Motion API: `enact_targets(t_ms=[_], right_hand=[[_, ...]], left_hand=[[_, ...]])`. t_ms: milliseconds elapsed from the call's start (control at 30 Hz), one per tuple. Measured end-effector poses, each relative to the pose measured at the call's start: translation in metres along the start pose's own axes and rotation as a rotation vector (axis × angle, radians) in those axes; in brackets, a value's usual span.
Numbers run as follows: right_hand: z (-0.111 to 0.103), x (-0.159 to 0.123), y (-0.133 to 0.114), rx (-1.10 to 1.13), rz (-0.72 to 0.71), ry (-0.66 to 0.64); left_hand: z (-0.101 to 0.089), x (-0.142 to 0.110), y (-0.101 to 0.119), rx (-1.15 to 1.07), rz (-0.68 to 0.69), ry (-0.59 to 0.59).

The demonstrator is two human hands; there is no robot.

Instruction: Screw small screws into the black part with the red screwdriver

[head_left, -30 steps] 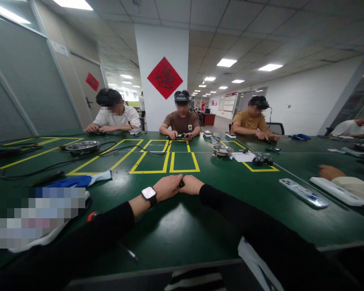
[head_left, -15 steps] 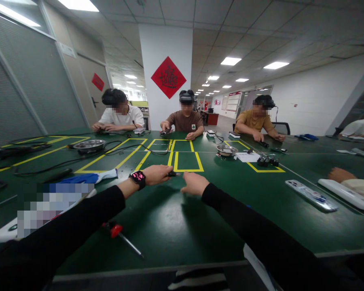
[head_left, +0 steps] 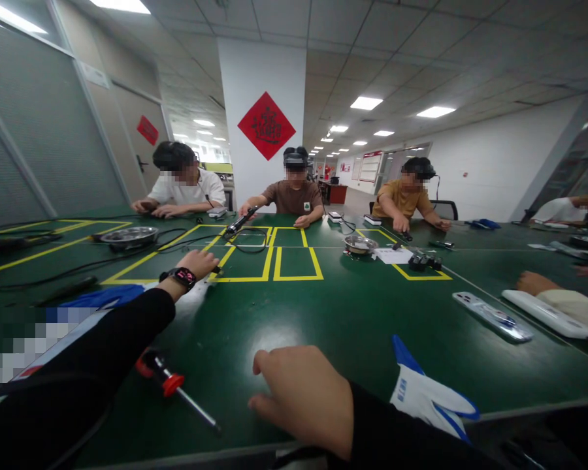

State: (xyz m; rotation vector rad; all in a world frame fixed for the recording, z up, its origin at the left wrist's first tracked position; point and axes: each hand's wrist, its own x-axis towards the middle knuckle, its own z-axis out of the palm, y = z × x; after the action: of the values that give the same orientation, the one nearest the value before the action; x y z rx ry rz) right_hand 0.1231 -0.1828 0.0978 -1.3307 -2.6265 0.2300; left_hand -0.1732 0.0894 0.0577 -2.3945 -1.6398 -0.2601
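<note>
My left hand (head_left: 200, 263), with a black watch on its wrist, is closed on a small black object (head_left: 217, 269) whose kind I cannot make out. It is held over the yellow-taped area on the left. My right hand (head_left: 301, 395) is low over the front of the table, thumb and forefinger apart, with nothing visible between them; its other fingers are hidden. A screwdriver (head_left: 174, 384) with a red and black handle lies between my arms, its shaft towards the front edge. Beside my right forearm lies a white and blue glove (head_left: 424, 391).
On the green table (head_left: 362, 313) are metal bowls (head_left: 130, 236), black cables, a phone (head_left: 492, 316), a white device (head_left: 546, 313), black blocks (head_left: 424, 261) and a paper sheet (head_left: 393, 255). A blue glove (head_left: 105, 296) lies by my left arm. Several people sit around, hands on the table.
My left hand has moved left with the small black object. My right hand has come away from it, back towards the front edge. The person opposite has raised a dark tool.
</note>
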Motion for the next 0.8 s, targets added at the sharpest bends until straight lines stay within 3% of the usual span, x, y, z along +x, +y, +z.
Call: enact_targets(t_ms=[233, 367, 467, 600, 633, 733, 800], right_hand=[[0.029, 0.024, -0.027, -0.054, -0.119, 0.069], [0.049, 0.060, -0.053, 0.017, -0.047, -0.004], [0.070, 0.096, -0.067, -0.015, 0.051, -0.072], [0.087, 0.124, -0.074, 0.008, 0.005, -0.187], [0.086, 0.125, -0.073, 0.005, -0.030, -0.215], [0.070, 0.115, -0.054, 0.024, -0.033, -0.247], [0.053, 0.104, -0.026, 0.070, 0.037, -0.193]], left_hand=[[0.007, 0.014, 0.004, -0.055, 0.078, 0.087], [-0.001, 0.016, 0.008, -0.093, 0.111, 0.155], [-0.009, 0.013, 0.021, -0.122, 0.038, 0.230], [-0.019, 0.007, 0.068, -0.242, -0.145, 0.375], [-0.022, 0.006, 0.084, -0.356, -0.220, 0.448], [-0.037, 0.000, 0.133, -0.496, -0.216, 0.510], [-0.048, -0.010, 0.162, -0.924, -0.150, 0.571]])
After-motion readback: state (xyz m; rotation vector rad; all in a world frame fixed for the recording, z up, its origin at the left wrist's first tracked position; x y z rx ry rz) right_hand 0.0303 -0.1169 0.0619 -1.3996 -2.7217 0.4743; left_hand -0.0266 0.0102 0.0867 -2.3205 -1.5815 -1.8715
